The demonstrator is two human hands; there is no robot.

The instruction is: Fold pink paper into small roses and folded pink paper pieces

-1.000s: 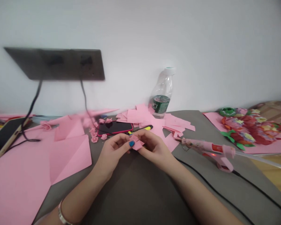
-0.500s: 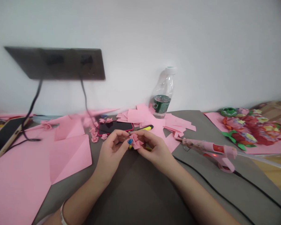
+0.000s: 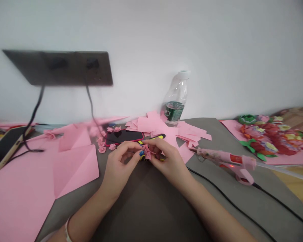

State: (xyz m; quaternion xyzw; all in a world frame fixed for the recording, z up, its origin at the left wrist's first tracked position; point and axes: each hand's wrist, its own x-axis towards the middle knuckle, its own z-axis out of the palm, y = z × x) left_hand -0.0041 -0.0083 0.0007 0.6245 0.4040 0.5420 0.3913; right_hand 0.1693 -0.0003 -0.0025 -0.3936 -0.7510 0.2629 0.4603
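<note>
Your grip is drawn close on both sides, the fingertips of your left hand (image 3: 121,161) and right hand (image 3: 169,161) pinching the small folded pink paper (image 3: 147,153) between them, in front of the dark phone (image 3: 123,136) and above the grey surface (image 3: 146,208). Pinch unevenly and the points could crush or a fold spring open; pull the hands apart and it might tear. Your fingers hide part of it, so a crooked crease could escape you. Just behind them lies a yellow-and-black tool (image 3: 161,136); I can't tell whether a blade is out, so a careless knuckle may catch it. On your right, the pink glue gun (image 3: 224,161) shows a red light and is probably hot. Your right forearm lies near its black cord (image 3: 224,201); snagging that could drag the tip across the loose pink slips (image 3: 192,132).
</note>
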